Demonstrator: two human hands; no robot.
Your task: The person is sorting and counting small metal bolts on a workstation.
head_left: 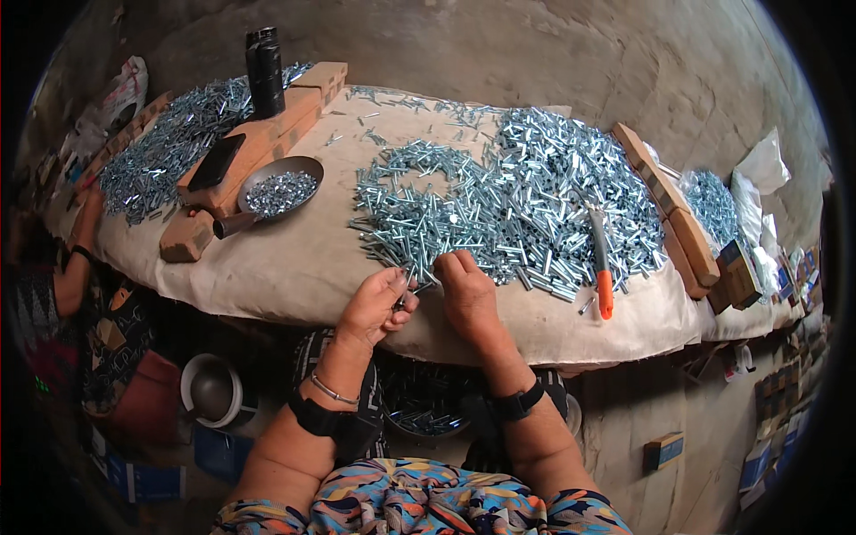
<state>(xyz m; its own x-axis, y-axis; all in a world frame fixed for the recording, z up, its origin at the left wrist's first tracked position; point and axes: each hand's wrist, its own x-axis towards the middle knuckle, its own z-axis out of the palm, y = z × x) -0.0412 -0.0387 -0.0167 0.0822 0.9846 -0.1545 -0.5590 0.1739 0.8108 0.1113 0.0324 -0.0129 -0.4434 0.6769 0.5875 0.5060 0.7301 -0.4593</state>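
the small metal pieces [408, 276] are in the left hand [382, 305], over the near edge of the cloth-covered table [294, 276], just on the near side of the loose pins [428, 223]. the left fingers are curled nearly closed, thumb against forefinger, with a slim piece at the tips and something dark and shiny lower in the grip; how many pieces, i cannot tell. the right hand [468, 290] is just beside it on the right, its fingers bent inward, and the knuckles hide whether they pinch anything. as i judge it, the likeliest slip is a piece dropping off the near edge, since the grip is crowded and the hands are so close to the drop; a fallen one could land in the basin of dark parts [426, 421] below. a piece let go on the far side would probably be lost among its lookalikes. the slim piece seems to stand with its long axis roughly near to far, but it is too small to be sure, and which end leads i cannot tell; the loose pins lie at every angle.
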